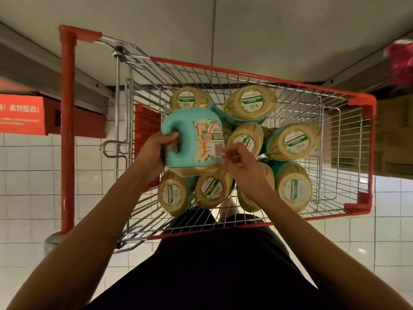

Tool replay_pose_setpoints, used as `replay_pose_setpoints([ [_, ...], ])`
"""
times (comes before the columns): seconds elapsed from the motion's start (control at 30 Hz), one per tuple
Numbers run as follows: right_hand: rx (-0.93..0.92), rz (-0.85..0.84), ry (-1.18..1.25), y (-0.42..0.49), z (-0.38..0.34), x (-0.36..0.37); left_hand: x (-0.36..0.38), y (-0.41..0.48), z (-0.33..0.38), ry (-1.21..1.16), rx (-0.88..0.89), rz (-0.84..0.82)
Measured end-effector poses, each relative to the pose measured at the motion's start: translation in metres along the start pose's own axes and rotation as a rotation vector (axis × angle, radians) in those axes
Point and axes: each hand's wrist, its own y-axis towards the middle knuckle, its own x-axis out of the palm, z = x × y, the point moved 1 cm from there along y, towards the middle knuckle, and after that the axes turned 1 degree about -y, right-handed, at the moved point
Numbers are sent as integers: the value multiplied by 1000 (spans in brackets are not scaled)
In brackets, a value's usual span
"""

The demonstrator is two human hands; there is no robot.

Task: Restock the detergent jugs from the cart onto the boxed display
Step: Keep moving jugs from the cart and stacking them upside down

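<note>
A wire shopping cart (312,104) with red trim stands in front of me, seen from above. Several teal detergent jugs with tan bases lie in it, bases toward me, such as one at the back (251,104) and one at the right (292,142). I hold one teal jug (194,139) above the others, its label facing up. My left hand (156,151) grips its handle, fingers through the loop. My right hand (241,166) has curled fingers at the jug's lower right corner, pinching at the label edge.
The cart's red push handle (67,108) runs along the left. A red sign and box (22,115) sit at the far left by a shelf edge. White floor tiles (33,186) surround the cart. A blurred red object (402,61) shows at the upper right.
</note>
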Motion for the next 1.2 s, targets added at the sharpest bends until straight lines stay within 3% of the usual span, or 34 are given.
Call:
replay_pose_setpoints([
  [0.23, -186, -134, -35, -13, 20, -21, 2, -30, -38, -429, -228, 19],
  [0.37, -438, -164, -401, -35, 38, -28, 22, -51, -63, -565, -335, -24],
  [0.5, -713, 3, -700, -54, 46, -34, 56, -57, -76, -563, -450, -58],
  [0.67, -684, 61, -872, -55, 40, -61, 88, -38, -65, -451, -479, -190],
  [0.83, -449, 224, -789, -49, 34, -96, 110, 3, -53, -174, -421, -309],
  [0.93, -270, 365, -669, -51, 37, -118, 121, 28, -54, 54, -314, -156],
  [1.03, -142, 479, -633, -54, 38, -137, 133, 56, -68, 545, -37, 15],
  [1.1, -72, 517, -653, -53, 38, -147, 142, 70, -82, 869, 78, 18],
  [1.2, -11, 525, -716, -49, 37, -154, 160, 82, -100, 1013, 102, -7],
])
